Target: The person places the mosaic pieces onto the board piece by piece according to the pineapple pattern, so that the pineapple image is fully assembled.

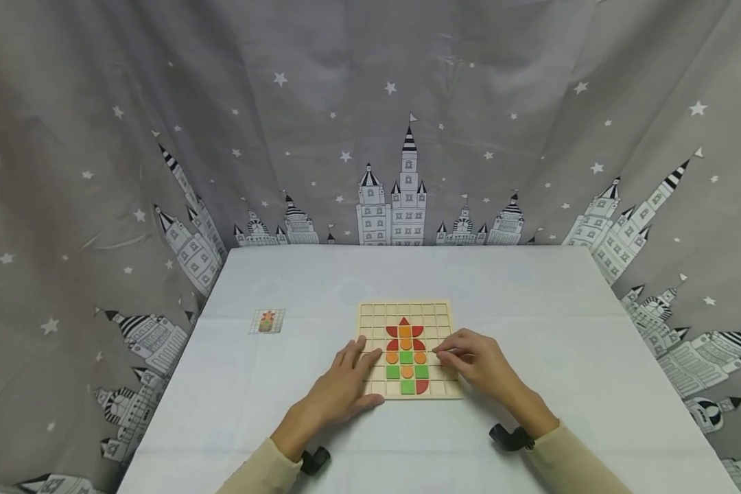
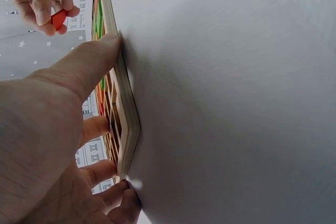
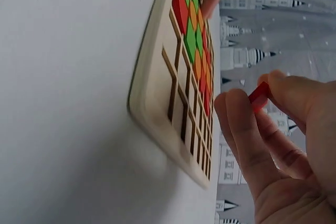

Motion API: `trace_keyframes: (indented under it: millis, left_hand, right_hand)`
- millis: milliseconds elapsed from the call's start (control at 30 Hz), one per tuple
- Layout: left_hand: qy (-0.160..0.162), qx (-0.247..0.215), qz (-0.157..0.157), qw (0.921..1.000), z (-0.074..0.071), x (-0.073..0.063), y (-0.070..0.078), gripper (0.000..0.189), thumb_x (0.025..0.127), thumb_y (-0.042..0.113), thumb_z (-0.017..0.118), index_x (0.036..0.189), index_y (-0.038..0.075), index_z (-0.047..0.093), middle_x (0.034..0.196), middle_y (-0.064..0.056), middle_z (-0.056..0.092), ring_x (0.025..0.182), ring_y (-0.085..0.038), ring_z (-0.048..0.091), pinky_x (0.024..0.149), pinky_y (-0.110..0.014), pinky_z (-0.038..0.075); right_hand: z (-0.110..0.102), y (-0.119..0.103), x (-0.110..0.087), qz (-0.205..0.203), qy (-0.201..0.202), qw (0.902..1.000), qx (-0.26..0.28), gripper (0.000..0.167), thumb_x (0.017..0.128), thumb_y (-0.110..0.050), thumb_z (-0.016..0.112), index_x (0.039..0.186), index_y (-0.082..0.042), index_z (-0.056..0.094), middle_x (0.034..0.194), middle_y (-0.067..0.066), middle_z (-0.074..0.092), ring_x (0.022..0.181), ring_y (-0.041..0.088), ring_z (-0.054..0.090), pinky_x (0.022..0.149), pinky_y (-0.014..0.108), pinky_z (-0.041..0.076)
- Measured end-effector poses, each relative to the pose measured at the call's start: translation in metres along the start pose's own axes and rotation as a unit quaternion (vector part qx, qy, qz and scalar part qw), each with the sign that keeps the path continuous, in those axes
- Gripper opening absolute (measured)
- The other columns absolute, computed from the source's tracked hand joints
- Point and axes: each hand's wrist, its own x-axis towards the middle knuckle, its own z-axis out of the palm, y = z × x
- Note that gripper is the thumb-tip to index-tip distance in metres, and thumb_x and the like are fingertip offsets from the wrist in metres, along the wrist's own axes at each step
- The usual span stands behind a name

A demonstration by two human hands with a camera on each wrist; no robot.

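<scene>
A pale wooden grid board (image 1: 370,311) lies on the table, its middle cells filled with red, orange and green pieces. At the board's left side rests my left hand (image 1: 344,384), fingers spread over the edge; the thumb (image 2: 97,56) touches the front edge. My right hand (image 1: 483,362) is over the board's right side. Between thumb and fingertips it pinches a small red piece (image 3: 259,97), held above the cells; its full outline is partly hidden by the fingers. A red quarter-round piece (image 1: 422,387) sits in the lowest filled row, beside a green square (image 1: 407,387).
A small pattern card (image 1: 274,326) with a grid and a coloured figure lies left of the board. White cloth covers the table (image 1: 531,288). A grey curtain (image 1: 321,158) printed with castles and stars hangs behind and at both sides.
</scene>
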Motion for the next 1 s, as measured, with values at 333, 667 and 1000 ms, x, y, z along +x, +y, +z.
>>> trace_keyframes:
  millis: [333,667,1000]
  left_hand:
    - [0.003,0.004,0.007,1.0,-0.001,0.002,-0.003,0.086,0.107,0.045,0.086,0.176,0.01,0.048,0.189,-0.031,0.029,0.174,-0.058,0.033,0.118,-0.075,0.057]
    - [-0.008,0.006,0.008,0.9999,0.003,-0.001,-0.004,0.087,0.106,0.048,0.086,0.176,0.011,0.048,0.189,-0.031,0.028,0.174,-0.058,0.033,0.114,-0.076,0.059]
    - [-0.002,0.008,0.009,0.9999,-0.001,-0.002,-0.002,0.087,0.107,0.047,0.085,0.176,0.01,0.048,0.189,-0.03,0.029,0.174,-0.058,0.033,0.111,-0.075,0.061]
  right_hand:
    - [0.015,-0.008,0.008,-0.023,-0.038,0.999,0.006,0.027,0.099,0.0,0.09,0.126,-0.003,0.086,0.121,0.011,0.087,0.1,0.021,0.087,0.09,0.026,0.07]
    - [0.023,-0.013,0.011,-0.02,-0.087,0.9953,0.038,0.021,0.103,-0.004,0.088,0.124,-0.005,0.087,0.116,0.006,0.083,0.107,0.021,0.085,0.095,0.026,0.07]
    - [0.036,-0.018,0.02,-0.133,-0.084,0.9874,0.014,0.017,0.099,-0.001,0.091,0.115,-0.007,0.089,0.112,0.003,0.083,0.097,0.016,0.078,0.088,0.031,0.07]
